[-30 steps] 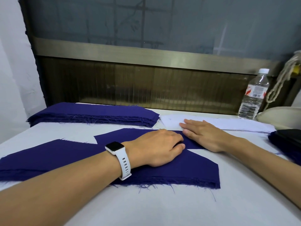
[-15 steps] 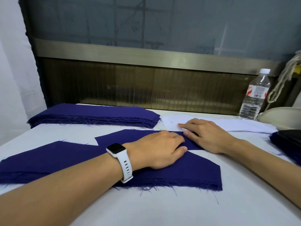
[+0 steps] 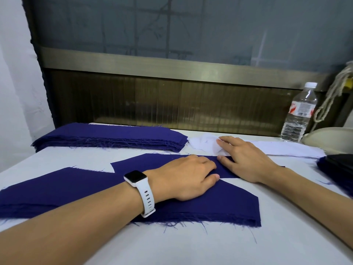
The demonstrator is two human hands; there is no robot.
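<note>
Left hand (image 3: 183, 176), frame centre, lies palm down on the purple piece (image 3: 219, 205), fingers loosely bent, pinning it and gripping nothing. Right hand (image 3: 246, 159) is just right of it, fingers slightly bent over the bunched left end of the white strip (image 3: 286, 149). The strip's long axis runs left-right toward the frame's right edge, just above the purple piece, so the right hand is nearer. The fingers hide their undersides, so pinch or plain drag: cannot tell. The strip's far end is hidden behind dark items at right.

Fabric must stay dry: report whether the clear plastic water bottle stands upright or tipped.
Upright: the clear plastic water bottle stands on its base, white cap on top.
</note>
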